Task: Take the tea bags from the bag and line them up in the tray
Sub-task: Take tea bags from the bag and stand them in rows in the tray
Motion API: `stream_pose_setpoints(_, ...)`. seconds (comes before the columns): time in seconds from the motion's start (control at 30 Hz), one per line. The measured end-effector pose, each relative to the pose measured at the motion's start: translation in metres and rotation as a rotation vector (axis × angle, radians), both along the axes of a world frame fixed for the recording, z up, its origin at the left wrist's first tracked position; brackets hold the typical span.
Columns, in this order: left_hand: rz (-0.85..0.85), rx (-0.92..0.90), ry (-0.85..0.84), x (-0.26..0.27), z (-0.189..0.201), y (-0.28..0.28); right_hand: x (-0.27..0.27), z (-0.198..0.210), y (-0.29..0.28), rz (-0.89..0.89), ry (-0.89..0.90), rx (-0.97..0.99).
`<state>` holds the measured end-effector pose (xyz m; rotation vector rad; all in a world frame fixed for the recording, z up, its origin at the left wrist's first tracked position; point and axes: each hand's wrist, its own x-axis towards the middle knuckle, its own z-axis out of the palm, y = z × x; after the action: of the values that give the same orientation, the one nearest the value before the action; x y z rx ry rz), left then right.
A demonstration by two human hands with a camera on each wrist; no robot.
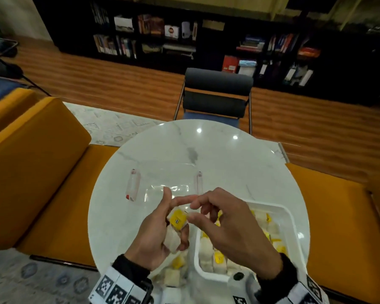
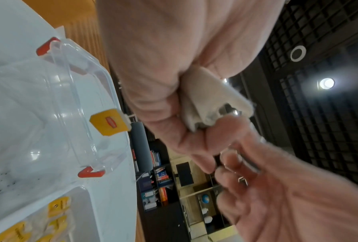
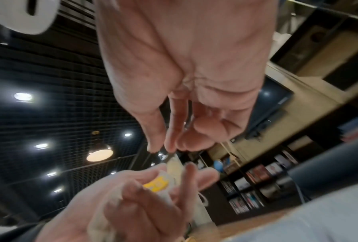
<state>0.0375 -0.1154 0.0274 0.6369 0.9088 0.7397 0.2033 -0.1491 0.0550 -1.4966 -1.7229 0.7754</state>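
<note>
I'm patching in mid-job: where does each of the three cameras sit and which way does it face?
Head: worn on the head, looking down at the round table; both hands and sleeves show.
Left wrist: along the left hand gripping a tea bag, clear container lid beside.
Right wrist: along the right hand toward the ceiling.
Shared: all three show the held tea bag.

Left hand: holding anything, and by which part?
Yes. The left hand holds a tea bag by its white pouch, yellow tag free. The right hand reaches its fingertips toward the tag; contact unclear.

Dim, blurred; ceiling-lamp glare on tabletop
</note>
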Motion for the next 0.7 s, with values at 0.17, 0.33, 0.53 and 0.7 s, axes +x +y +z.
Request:
stream_pose_setpoints(0.17, -0.019, -0.007, -0.012, 0.013, 0.002, -0.004, -0.009, -0.001, 0.002, 0.059, -0.172, -0.037)
stream_pose_setpoints(0.33, -0.009, 0.045, 0.026, 0.013, 0.005, -0.005, 0.0, 0.017, 0.005, 0.056, -0.044, -0.046)
stream_pose_setpoints(0.53, -0.072, 0.097, -0.002, 0.02, 0.006, 0.0, 0.027, 0.044, 0.018, 0.033, 0.055, 0.03)
stream_pose_setpoints(0.7, -0.22, 0.245, 0.03, 0.025, 0.004, 0.001, 0.053, 0.056, 0.022, -0.013, 0.055, 0.059)
